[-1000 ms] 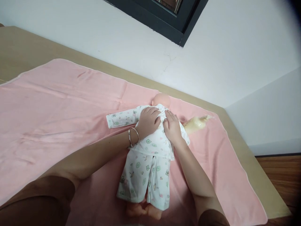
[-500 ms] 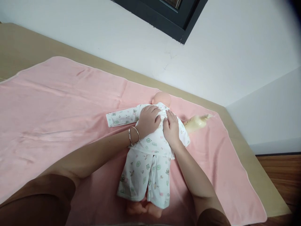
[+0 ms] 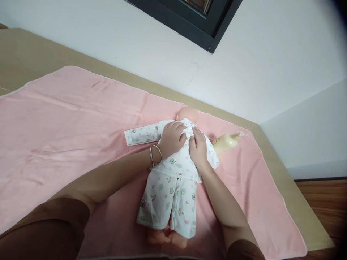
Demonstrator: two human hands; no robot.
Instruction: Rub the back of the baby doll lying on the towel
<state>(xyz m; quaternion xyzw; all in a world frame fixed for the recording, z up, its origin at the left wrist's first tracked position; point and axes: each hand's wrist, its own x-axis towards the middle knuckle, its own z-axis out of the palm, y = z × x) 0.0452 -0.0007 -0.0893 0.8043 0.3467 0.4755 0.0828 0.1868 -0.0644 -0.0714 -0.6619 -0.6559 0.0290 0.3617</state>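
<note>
A baby doll (image 3: 187, 114) lies on a pink blanket (image 3: 103, 97), its head toward the wall and its feet toward me. It wears a white printed top (image 3: 176, 164) and matching trousers (image 3: 158, 200). My left hand (image 3: 173, 139) rests flat on the upper left of the top, fingers stretched out. On the upper right of it lies my right hand (image 3: 198, 147), also flat with fingers extended. Both touch the cloth, a small gap between them. One sleeve (image 3: 142, 134) spreads out to the left. The doll's face is not visible.
A pale yellow pump bottle (image 3: 226, 141) lies on its side right of the doll, partly behind the top. The blanket covers a wooden table (image 3: 273, 162). Behind it rises a white wall (image 3: 108, 39) with a dark window frame (image 3: 187, 25).
Both hands keep their places on the doll's top. The whole view has shifted very slightly.
</note>
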